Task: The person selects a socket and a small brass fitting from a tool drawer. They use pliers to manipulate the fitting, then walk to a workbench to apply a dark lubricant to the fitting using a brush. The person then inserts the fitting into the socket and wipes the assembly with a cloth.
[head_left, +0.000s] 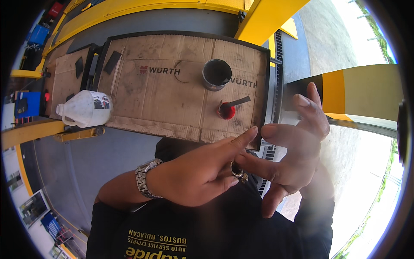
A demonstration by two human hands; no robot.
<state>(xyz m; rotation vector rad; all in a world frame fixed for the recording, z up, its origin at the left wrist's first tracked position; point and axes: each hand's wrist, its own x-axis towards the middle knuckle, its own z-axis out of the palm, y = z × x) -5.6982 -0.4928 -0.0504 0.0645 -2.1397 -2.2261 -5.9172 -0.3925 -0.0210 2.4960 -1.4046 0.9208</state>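
Observation:
My two bare hands meet in front of my chest, beyond the near right corner of the cardboard-covered table. My left hand point(189, 170) has one finger stretched out and others bent inward. By its bent fingers is a metal ring point(236, 169); I cannot tell whether it is worn or held. My right hand point(297, 159) has its fingers spread, and one reaches to the left hand beside the ring. On the cardboard point(155, 97) stands a dark round tub point(217, 74). Nearer to me is a small red container point(226, 111) with a dark flat strip point(239, 101) across it.
A white plastic jug point(86, 108) lies on its side by the table's left end. Dark flat pieces point(112, 61) lie on the far left cardboard. Yellow lift beams point(267, 19) run behind, and a yellow-and-black post point(345, 93) stands at right.

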